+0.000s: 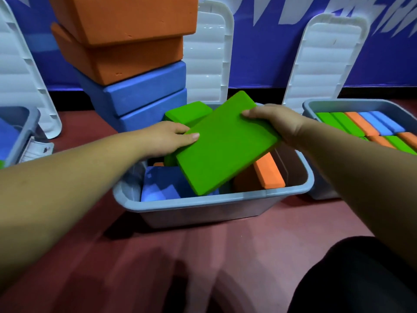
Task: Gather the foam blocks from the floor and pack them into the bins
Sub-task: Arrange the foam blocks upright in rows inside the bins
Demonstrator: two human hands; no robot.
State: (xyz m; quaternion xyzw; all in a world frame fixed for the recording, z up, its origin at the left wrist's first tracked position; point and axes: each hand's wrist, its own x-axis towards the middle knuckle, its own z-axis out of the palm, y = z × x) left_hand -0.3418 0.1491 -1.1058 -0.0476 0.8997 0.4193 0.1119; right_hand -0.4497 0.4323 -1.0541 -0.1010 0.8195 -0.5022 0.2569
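Both the left hand [168, 137] and right hand [274, 124] gripped the green foam block [225, 150] by opposite edges, tilted above the middle bin [203, 201]; lowering it on edge beside the orange block [269, 173] would likely pack tightest.

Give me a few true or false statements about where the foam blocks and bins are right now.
1. The left hand and right hand hold a green block over the middle bin. True.
2. The middle bin is empty. False: a blue block and an orange block lie in it.
3. Behind that bin, orange blocks sit on blue blocks. True.
4. The right bin is closed. False: it is open; a white lid leans behind it.
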